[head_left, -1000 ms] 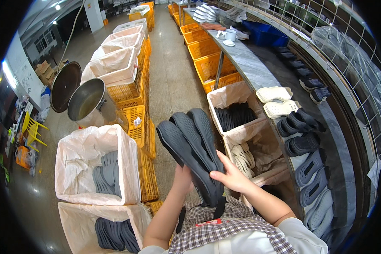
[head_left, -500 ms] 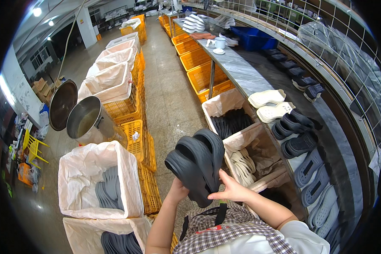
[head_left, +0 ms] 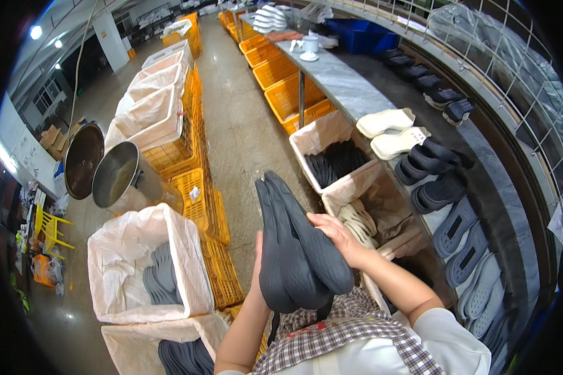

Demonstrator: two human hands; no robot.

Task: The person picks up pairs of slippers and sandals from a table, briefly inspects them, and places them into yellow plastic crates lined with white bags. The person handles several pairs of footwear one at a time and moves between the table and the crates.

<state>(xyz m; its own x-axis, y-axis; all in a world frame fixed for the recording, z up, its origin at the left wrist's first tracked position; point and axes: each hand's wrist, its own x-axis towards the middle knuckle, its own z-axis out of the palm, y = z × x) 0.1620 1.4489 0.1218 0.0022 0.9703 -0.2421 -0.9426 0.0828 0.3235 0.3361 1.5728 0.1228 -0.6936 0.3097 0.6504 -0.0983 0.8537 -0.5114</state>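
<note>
In front of my body I hold a small bundle of black foam shoe soles [head_left: 294, 262], pressed side by side. Their narrow ends point up and away, and their broad rounded ends face me. My left hand [head_left: 259, 255] grips the bundle's left side, its fingers mostly hidden. Against the right side presses my right hand [head_left: 339, 239], fingers close together. Just beyond that hand, cream soles [head_left: 358, 222] lie in a lined crate. Farther off, a lined crate [head_left: 300, 164] holds black soles.
At right, a long bench [head_left: 350, 87] carries cream soles [head_left: 386, 122], black shoes [head_left: 441, 192] and grey soles [head_left: 455, 228]. At left, lined crates [head_left: 197, 262] hold grey soles [head_left: 162, 275] and dark soles [head_left: 184, 356]. Beyond them stands a metal drum [head_left: 128, 181]. A floor aisle [head_left: 231, 125] runs between.
The bundle has been turned over: its broad rounded ends now face my body instead of pointing away. My right hand has moved higher along its side, and the view has shifted slightly.
</note>
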